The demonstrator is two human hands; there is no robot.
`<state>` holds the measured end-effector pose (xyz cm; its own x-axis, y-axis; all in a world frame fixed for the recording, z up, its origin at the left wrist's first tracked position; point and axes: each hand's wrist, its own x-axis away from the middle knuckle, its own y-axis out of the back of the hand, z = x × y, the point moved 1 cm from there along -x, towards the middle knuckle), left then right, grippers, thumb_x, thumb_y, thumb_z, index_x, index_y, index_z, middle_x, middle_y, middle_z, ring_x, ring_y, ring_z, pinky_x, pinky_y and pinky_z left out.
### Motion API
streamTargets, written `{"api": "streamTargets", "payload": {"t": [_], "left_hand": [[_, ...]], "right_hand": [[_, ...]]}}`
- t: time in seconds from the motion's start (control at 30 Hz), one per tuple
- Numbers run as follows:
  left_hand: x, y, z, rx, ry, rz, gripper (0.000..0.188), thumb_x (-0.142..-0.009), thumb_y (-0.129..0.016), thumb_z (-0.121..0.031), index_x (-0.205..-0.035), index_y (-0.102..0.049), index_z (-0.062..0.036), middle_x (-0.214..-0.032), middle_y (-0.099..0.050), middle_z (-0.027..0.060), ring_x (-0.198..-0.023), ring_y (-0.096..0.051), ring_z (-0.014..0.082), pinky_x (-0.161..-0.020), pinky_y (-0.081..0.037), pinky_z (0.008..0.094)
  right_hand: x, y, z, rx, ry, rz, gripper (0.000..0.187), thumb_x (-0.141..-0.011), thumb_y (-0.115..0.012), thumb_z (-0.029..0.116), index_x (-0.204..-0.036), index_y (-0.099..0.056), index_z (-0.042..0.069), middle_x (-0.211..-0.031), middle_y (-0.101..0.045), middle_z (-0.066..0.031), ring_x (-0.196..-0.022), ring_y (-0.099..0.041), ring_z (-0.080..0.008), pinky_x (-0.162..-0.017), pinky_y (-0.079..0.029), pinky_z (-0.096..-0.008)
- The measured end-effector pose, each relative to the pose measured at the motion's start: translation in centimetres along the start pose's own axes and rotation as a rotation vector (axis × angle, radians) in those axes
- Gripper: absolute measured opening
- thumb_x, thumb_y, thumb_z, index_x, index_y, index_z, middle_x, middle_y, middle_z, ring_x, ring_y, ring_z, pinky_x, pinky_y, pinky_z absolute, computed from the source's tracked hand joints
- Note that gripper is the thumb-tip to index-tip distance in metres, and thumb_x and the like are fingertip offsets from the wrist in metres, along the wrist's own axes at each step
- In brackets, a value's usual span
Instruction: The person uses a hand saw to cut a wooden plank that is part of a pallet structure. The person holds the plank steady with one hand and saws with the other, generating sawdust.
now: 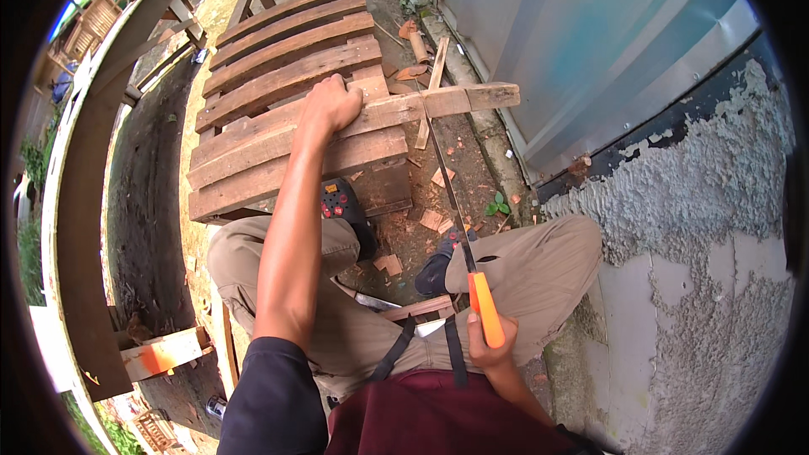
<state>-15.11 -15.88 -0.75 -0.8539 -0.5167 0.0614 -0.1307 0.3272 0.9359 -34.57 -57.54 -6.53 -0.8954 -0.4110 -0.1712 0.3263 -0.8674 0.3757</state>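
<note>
A long wooden plank (pixel 468 100) lies across a slatted wooden bench (pixel 291 70), its right end jutting out past the slats. My left hand (pixel 331 104) is closed over the plank and presses it against the bench. In my right hand (pixel 491 345), low in front of my body, is the orange handle of a handsaw (pixel 486 303). The saw's narrow dark blade slants up and away, its far end meeting the overhanging part of the plank at a dark line. Whether the teeth are inside a cut cannot be made out.
A thin wood strip (pixel 434 88) leans under the plank's overhang. Wood offcuts (pixel 436 221) and a small green plant (pixel 498 205) are on the ground. On the right stand a metal sheet (pixel 581 50) and a rough wall (pixel 674 194); on the left, a long wooden frame (pixel 80 227).
</note>
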Motion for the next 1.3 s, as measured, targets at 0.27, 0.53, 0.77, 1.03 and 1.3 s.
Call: {"api": "streamTargets", "payload": {"t": [0.27, 0.53, 0.77, 1.03, 1.3], "left_hand": [[-0.1, 0.1, -0.6, 0.003, 0.014, 0.005, 0.063, -0.088, -0.052, -0.037, -0.129, -0.060, 0.0100, -0.137, -0.058, 0.0314, -0.131, -0.054, 0.0417, -0.113, -0.041, 0.0463], [-1.5, -0.4, 0.5, 0.001, 0.003, -0.011, 0.062, -0.088, -0.049, -0.036, -0.130, -0.060, 0.0090, -0.136, -0.059, 0.0315, -0.131, -0.055, 0.0423, -0.112, -0.042, 0.0469], [-0.6, -0.3, 0.4, 0.009, -0.021, 0.000, 0.061, -0.088, -0.050, -0.035, -0.125, -0.061, 0.0116, -0.130, -0.061, 0.0350, -0.126, -0.058, 0.0446, -0.110, -0.043, 0.0489], [-0.5, 0.4, -0.9, -0.016, -0.038, -0.026, 0.061, -0.088, -0.050, -0.035, -0.124, -0.061, 0.0130, -0.129, -0.061, 0.0350, -0.126, -0.057, 0.0448, -0.111, -0.042, 0.0478], [-0.7, -0.1, 0.3, 0.020, 0.000, -0.030, 0.061, -0.086, -0.052, -0.035, -0.125, -0.061, 0.0113, -0.131, -0.062, 0.0322, -0.126, -0.058, 0.0430, -0.110, -0.044, 0.0471]], "right_hand": [[-19.7, -9.1, -3.8, -0.164, 0.177, -0.226, 0.026, -0.092, -0.066, 0.013, -0.072, -0.058, -0.001, -0.057, -0.053, -0.0121, -0.049, -0.052, -0.0195, -0.049, -0.040, -0.0362], [-9.5, -7.2, -5.1, -0.238, 0.061, -0.130, 0.014, -0.091, -0.066, 0.009, -0.080, -0.063, 0.000, -0.058, -0.055, -0.0115, -0.050, -0.059, -0.0233, -0.051, -0.044, -0.0359], [-0.2, 0.0, 0.3, -0.013, -0.085, -0.015, 0.009, -0.086, -0.064, 0.004, -0.077, -0.062, 0.000, -0.062, -0.057, -0.0155, -0.052, -0.063, -0.0340, -0.051, -0.048, -0.0403], [-18.7, -6.7, 1.2, -0.147, -0.136, -0.137, 0.024, -0.091, -0.066, 0.011, -0.073, -0.059, -0.004, -0.058, -0.056, -0.0062, -0.053, -0.053, -0.0125, -0.051, -0.040, -0.0333], [-19.3, -7.9, 0.1, -0.143, -0.040, -0.176, 0.020, -0.090, -0.066, 0.014, -0.081, -0.066, -0.004, -0.062, -0.060, -0.0108, -0.057, -0.059, -0.0177, -0.057, -0.046, -0.0355]]}}
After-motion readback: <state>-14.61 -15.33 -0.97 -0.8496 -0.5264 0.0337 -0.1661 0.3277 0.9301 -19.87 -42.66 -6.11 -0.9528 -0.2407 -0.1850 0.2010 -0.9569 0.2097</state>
